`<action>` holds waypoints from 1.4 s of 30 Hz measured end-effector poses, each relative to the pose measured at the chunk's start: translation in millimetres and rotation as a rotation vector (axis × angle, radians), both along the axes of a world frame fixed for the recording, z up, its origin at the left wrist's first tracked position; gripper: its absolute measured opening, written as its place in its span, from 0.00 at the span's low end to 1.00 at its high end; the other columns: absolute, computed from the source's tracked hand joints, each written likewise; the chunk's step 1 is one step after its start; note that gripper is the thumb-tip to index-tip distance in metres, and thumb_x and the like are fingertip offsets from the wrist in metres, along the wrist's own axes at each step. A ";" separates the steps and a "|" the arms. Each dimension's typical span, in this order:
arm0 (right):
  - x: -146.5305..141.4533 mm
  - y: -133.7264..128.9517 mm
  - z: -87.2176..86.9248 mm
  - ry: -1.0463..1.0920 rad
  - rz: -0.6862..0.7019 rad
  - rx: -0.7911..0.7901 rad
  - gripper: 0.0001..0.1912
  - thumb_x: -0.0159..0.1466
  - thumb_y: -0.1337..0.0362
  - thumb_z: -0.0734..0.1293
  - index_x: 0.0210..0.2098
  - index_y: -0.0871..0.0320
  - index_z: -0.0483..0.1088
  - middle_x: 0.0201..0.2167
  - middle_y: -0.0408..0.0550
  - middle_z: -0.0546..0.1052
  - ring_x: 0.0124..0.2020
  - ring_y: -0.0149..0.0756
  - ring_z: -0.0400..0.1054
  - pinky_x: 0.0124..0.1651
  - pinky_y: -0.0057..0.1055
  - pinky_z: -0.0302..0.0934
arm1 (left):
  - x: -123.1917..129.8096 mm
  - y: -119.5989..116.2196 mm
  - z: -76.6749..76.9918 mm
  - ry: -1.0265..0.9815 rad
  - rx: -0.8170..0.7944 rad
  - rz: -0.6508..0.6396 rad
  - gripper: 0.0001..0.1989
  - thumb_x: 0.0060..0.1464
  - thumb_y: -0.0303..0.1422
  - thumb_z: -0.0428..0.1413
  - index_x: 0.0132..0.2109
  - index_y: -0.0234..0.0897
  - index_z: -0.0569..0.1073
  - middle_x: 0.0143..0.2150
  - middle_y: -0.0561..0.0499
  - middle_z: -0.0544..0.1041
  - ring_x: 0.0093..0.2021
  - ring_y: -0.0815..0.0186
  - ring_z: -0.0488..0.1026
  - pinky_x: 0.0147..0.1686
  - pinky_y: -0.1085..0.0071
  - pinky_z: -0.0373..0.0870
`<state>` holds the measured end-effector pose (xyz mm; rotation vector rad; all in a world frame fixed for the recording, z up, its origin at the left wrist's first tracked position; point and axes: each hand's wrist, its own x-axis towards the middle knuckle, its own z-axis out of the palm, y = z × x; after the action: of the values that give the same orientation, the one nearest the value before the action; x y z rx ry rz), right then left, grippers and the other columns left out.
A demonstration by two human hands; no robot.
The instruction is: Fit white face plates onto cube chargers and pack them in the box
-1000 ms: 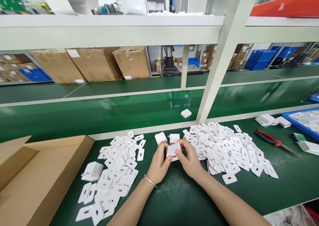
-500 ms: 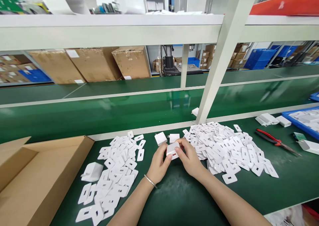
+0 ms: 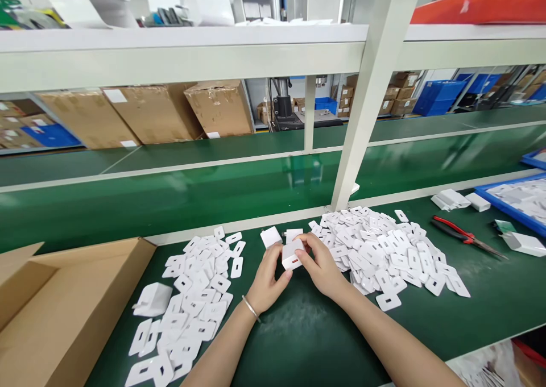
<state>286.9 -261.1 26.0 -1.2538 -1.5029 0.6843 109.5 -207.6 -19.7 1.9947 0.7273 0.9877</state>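
Note:
Both hands hold one white USB charger above the green bench, its end with a red port facing me. My left hand grips its left side, thumb near the lower edge. My right hand is closed on its right side, with the thumb on the near face. Just beyond the hands lie two more white chargers, one on the left and one partly behind the fingers. Flat white cover plates with a slot form a left pile and a bigger right pile.
An open cardboard box stands at the left. Red-handled pliers lie right of the bigger pile, near white housings and a blue tray. A slanting post rises behind the bench to a shelf.
The camera view has shifted slightly, so the scene sits a little further left. Both hands still hold the charger, which is tilted a bit so its port end shows more.

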 end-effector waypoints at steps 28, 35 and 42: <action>3.1 17.1 -32.0 -0.812 -0.190 0.092 0.21 0.62 0.75 0.65 0.54 0.57 0.69 0.49 0.58 0.77 0.57 0.56 0.69 0.67 0.63 0.58 | -5.9 31.0 -26.7 0.152 0.170 0.677 0.26 0.58 0.35 0.56 0.62 0.35 0.67 0.51 0.39 0.67 0.57 0.44 0.68 0.60 0.39 0.65; -7.5 2.8 -13.5 -0.542 -0.240 0.289 0.32 0.61 0.73 0.65 0.64 0.56 0.59 0.53 0.59 0.72 0.57 0.54 0.68 0.59 0.54 0.67 | 2.5 -2.0 7.3 0.003 0.278 0.435 0.32 0.55 0.24 0.53 0.66 0.42 0.60 0.58 0.41 0.65 0.52 0.55 0.69 0.57 0.51 0.70; -0.2 -3.6 -6.5 -0.288 0.102 0.213 0.34 0.67 0.70 0.66 0.69 0.51 0.54 0.65 0.55 0.70 0.64 0.45 0.68 0.65 0.47 0.66 | 2.0 -8.3 9.0 0.119 0.303 0.110 0.40 0.59 0.21 0.50 0.74 0.50 0.51 0.71 0.40 0.60 0.69 0.51 0.64 0.68 0.48 0.64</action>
<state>286.7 -264.7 19.5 -1.1528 -1.8348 0.4062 111.5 -215.9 -10.7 2.3121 0.7971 1.1048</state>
